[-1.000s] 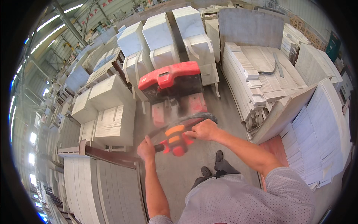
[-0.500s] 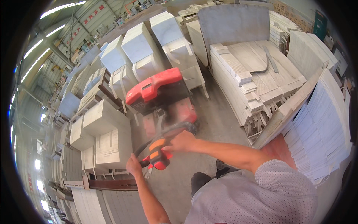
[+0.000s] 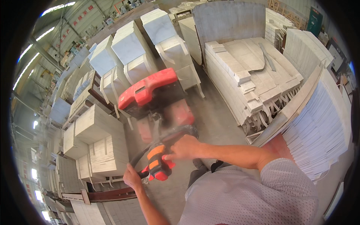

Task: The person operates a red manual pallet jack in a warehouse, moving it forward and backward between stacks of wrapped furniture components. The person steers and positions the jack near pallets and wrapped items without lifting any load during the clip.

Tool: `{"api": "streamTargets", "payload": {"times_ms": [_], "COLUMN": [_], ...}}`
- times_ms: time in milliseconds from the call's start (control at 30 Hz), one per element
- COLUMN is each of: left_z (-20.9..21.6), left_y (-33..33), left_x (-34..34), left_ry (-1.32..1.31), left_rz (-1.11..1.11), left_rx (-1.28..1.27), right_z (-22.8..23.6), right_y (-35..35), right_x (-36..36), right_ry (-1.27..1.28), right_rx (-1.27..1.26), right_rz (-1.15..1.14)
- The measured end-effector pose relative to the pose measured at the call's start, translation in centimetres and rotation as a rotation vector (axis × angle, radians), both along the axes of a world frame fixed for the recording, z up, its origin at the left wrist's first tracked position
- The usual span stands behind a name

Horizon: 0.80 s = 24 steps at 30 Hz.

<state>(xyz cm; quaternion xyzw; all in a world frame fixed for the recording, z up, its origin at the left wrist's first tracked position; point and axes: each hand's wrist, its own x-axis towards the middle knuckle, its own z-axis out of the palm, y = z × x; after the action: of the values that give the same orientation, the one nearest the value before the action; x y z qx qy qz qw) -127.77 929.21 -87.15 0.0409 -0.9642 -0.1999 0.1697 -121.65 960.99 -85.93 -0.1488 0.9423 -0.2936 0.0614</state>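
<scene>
Stone stacks [image 3: 131,42] are filling eleven o'clock as left hand [image 3: 132,176] and right hand [image 3: 185,147] are gripping the handle [image 3: 156,152], which is shifting toward seven, apparently steering.

Bright light strips [image 3: 57,9] — milky haze

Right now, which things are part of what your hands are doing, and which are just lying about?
In use:
- left hand and right hand, both on the handle
- control handle, orange, black and red
- red machine

Just lying about, it seems:
- flat stack of pale slabs, on the right
- grey strips on top
- big grey slab, standing up behind
</scene>
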Motion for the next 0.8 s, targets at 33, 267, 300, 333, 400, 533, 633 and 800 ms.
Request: {"api": "streamTargets", "payload": {"times_ms": [33,267,300,333,400,533,633,800], "left_z": [0.1,0.3,0.3,0.4,0.6,1.3,2.1,3.3], "left_y": [0.2,0.5,0.5,0.6,0.9,1.5,1.8,2.3], "left_x": [-0.1,0.2,0.3,0.3,0.3,-0.3,-1.2,-1.9], "left_ry": [-0.009,0.087,0.095,0.081,0.068,0.061,0.064,0.054], "left_rz": [0.03,-0.028,-0.039,-0.034,-0.005,0.022,0.038,0.054], "left_rx": [0.008,0.018,0.034,0.048,0.033,0.049,0.048,0.046], "right_z": [0.1,0.8,0.8,0.9,1.2,2.5,4.0,6.2], "right_y": [0.2,1.0,1.2,1.4,1.9,3.1,3.4,3.2], "right_x": [-0.1,-0.6,-0.8,-0.9,-1.8,-4.6,-6.4,-8.0], "right_ry": [-0.001,-0.074,-0.114,-0.135,-0.163,-0.495,-0.572,-0.708], "right_rx": [0.009,-0.053,-0.052,-0.043,-0.103,-0.122,-0.125,-0.059], "right_rz": [0.005,0.027,0.065,0.084,0.181,0.327,0.376,0.377]}}
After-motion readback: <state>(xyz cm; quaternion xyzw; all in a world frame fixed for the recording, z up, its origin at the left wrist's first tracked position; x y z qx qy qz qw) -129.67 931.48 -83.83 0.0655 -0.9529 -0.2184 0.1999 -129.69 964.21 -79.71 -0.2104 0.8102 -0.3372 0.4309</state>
